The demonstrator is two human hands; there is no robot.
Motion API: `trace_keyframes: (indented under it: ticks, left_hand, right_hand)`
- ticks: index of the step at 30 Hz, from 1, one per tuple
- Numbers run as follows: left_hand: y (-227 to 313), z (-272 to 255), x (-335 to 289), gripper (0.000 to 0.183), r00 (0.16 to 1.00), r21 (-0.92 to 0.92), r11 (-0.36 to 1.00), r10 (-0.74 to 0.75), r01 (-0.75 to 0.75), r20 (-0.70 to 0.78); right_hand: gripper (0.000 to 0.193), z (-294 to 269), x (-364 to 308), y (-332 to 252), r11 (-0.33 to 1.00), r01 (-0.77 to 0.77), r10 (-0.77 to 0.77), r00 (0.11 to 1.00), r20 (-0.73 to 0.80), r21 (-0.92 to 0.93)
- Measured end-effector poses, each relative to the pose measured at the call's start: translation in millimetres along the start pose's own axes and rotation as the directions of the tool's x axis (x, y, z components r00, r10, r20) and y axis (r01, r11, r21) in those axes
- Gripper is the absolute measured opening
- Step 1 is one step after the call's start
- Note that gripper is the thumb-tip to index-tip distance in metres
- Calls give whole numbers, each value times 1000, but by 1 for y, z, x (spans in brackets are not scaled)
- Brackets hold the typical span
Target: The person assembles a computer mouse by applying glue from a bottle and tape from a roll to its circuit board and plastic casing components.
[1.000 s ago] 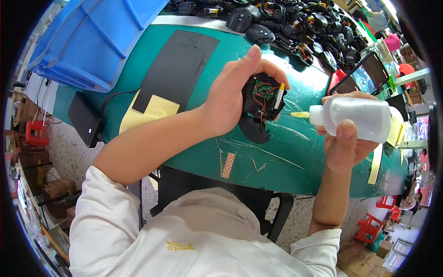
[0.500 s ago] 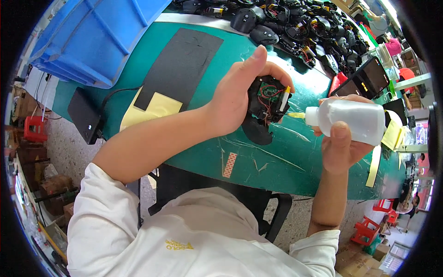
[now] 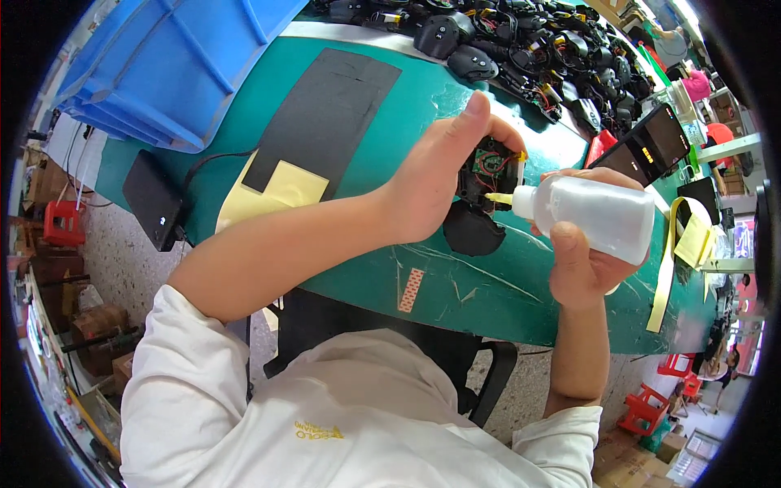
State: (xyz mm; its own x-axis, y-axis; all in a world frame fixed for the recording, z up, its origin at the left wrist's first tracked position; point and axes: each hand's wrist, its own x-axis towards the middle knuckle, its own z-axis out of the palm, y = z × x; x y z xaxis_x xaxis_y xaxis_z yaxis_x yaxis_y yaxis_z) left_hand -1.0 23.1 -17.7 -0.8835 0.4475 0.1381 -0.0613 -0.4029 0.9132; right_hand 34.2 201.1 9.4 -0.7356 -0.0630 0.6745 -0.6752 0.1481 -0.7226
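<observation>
My left hand [image 3: 423,183] is wrapped around an opened black electronic housing [image 3: 470,180], its thumb raised. Inside the housing a green circuit board [image 3: 489,163] with thin red wires faces up. A rounded black cover piece [image 3: 474,233] hangs below it; whether they are joined I cannot tell. In my right hand [image 3: 579,272] a translucent white squeeze bottle [image 3: 600,213] lies on its side, fingers and thumb closed around it. Its thin yellow nozzle [image 3: 499,198] points left and reaches over the lower part of the housing; contact is unclear.
Black housings with wires [image 3: 561,57] are heaped at the back. A blue crate [image 3: 175,69] stands back left, near a black device [image 3: 153,199] on a cable. A dark mat [image 3: 325,114] and yellow sheet [image 3: 293,185] cover the green table [image 3: 496,305]. A lit screen [image 3: 647,146] leans right.
The bottle has moved left and slightly down, bringing its nozzle from beside the housing to over it. My left hand has shifted slightly right with the housing.
</observation>
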Motion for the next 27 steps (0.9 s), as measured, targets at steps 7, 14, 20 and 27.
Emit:
trace_keyframes:
  ticks: [7,14,20,27]
  left_hand:
    - [-4,2,-1,76,1000,-101,995,11,-12,-9]
    - [-3,-2,-1,83,999,-32,999,-43,44,31]
    - [-3,-1,2,82,997,-37,999,-35,38,70]
    - [-4,-4,1,82,996,-96,993,-66,71,52]
  right_hand:
    - [48,-1,3,3,980,161,-150,984,92,-116]
    - [57,4,-2,4,999,24,-24,1000,-11,-33]
    - [59,1,2,2,999,26,-25,1000,19,-34]
    - [58,0,7,7,984,162,-155,984,87,-77]
